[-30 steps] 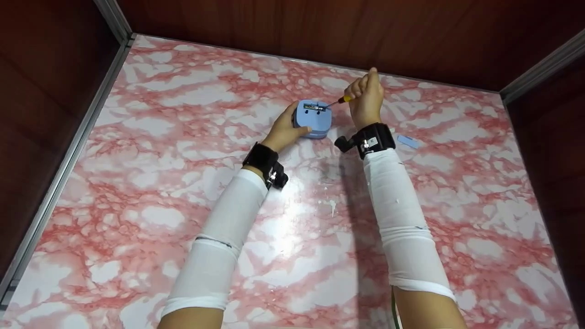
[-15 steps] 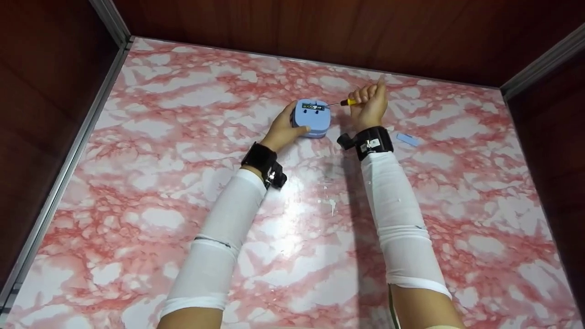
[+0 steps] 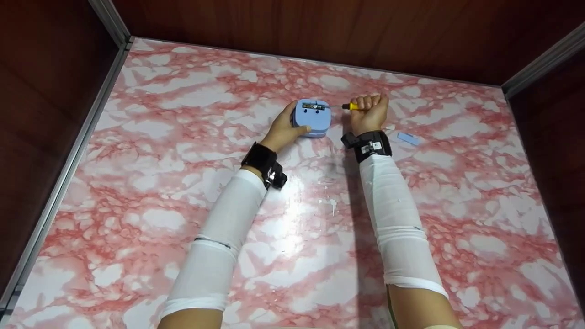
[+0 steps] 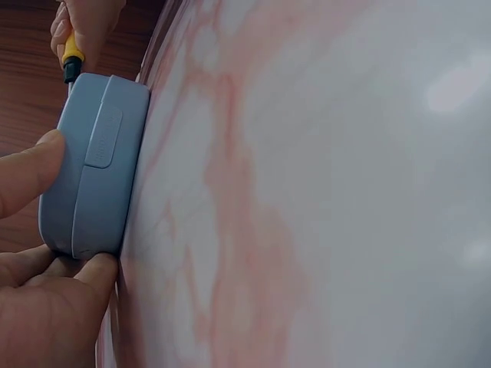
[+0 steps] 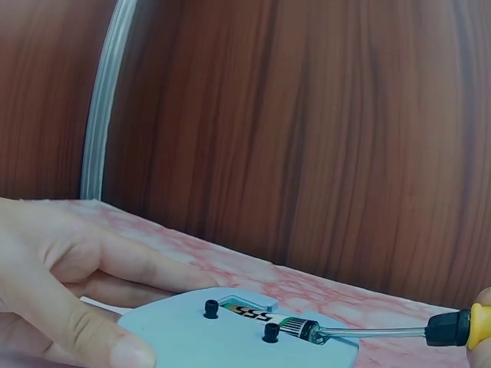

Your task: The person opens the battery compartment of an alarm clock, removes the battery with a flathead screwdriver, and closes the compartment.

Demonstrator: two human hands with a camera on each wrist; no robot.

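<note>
left hand (image 3: 282, 131): grips the blue device (image 3: 312, 118)
right hand (image 3: 368, 112): fist around the screwdriver (image 3: 348, 106), tip at the battery (image 5: 257, 314)

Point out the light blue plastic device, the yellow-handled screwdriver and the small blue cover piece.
Light blue plastic device (image 3: 312, 119), head view, top face.
Yellow-handled screwdriver (image 5: 376, 332), right wrist view, metal shaft.
Small blue cover piece (image 3: 407, 138), head view, its middle.

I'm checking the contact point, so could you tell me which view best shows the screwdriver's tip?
The right wrist view: the screwdriver tip rests on the battery, close up. The head view shows it small; the left wrist view shows only the handle.
</note>
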